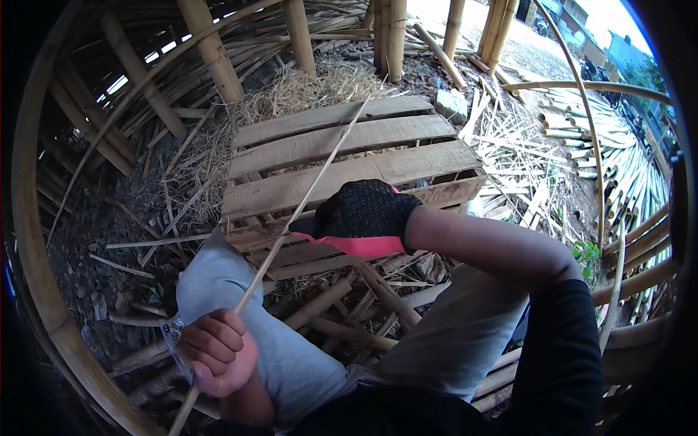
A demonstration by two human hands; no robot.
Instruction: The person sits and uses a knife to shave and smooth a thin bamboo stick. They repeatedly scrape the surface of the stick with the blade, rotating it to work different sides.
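Note:
A long thin bamboo strip [327, 167] runs slantwise from the far side of a wooden slatted crate [349, 171] down past my left thigh. My bare left hand [218, 352] is closed around its lower part, and a crumpled clear plastic wrapper [173, 334] shows beside the knuckles. Over the crate's near edge is my right hand [363, 214], in a black and pink glove. Its fingers are curled closed right beside the strip's middle. The glove's back hides whatever those fingers hold, and I cannot tell whether they grip the strip.
Cut bamboo pieces [327, 301] lie between my legs. Dry shavings [313, 87] are heaped behind the crate, near upright bamboo posts [211, 51]. A grey stone block [452, 106] sits at the crate's far right corner. Stacked bamboo poles [632, 160] lie farther right.

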